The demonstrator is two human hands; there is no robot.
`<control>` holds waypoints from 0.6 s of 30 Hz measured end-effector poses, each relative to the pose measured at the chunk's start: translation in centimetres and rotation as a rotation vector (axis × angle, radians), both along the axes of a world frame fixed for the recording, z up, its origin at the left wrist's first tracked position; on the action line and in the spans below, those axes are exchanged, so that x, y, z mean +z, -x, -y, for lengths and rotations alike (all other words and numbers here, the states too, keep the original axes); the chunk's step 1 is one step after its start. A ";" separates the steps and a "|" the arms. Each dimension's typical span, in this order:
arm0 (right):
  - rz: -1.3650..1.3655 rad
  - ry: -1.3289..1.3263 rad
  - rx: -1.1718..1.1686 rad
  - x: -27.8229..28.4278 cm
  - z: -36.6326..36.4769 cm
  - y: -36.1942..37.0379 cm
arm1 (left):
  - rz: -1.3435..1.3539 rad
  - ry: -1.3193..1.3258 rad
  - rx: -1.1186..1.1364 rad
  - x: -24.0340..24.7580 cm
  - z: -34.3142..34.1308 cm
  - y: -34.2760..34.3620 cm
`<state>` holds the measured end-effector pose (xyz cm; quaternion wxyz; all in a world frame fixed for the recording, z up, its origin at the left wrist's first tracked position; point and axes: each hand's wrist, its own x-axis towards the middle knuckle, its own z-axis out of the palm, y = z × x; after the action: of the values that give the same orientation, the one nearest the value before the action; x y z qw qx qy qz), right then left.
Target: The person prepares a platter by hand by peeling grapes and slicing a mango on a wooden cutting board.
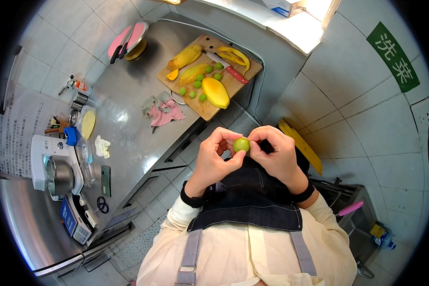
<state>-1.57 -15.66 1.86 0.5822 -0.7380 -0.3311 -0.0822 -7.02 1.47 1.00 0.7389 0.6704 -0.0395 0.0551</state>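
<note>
A small round green fruit [241,144], grape- or lime-like, is held in front of the dark apron. The fingertips and thumb of my left hand [219,155] are closed around it. My right hand [277,155] pinches at its right edge, thumb against forefinger; whether it grips a bit of skin is too small to tell. Beyond my hands lies a wooden cutting board [209,110] bearing several similar green fruits [198,84], a peeled mango piece [215,93], more yellow mango [188,56], yellow peels [236,56] and a red-handled knife [234,73].
On the steel counter [124,90] lie a pink and grey cloth [164,113], a phone [106,181] and black scissors [102,205]. A white appliance with a metal pot [60,176] stands far left. Knives [124,43] rest on a pink round board. A sink [362,233] is at right.
</note>
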 end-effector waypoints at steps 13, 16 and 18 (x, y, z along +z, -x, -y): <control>0.060 0.027 0.107 0.9 1.2 -0.9 | 0.034 0.015 -0.010 -0.1 0.0 -0.3; 0.061 0.006 0.094 0.6 1.1 -1.0 | 0.056 -0.006 0.008 0.0 0.3 -0.4; 0.043 -0.001 0.086 0.5 1.0 -1.1 | 0.088 -0.049 0.040 0.1 0.4 -0.4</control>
<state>-0.50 -16.69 2.38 0.5784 -0.7207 -0.3751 -0.0731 -6.58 1.02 1.10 0.7184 0.6861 -0.0600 0.0985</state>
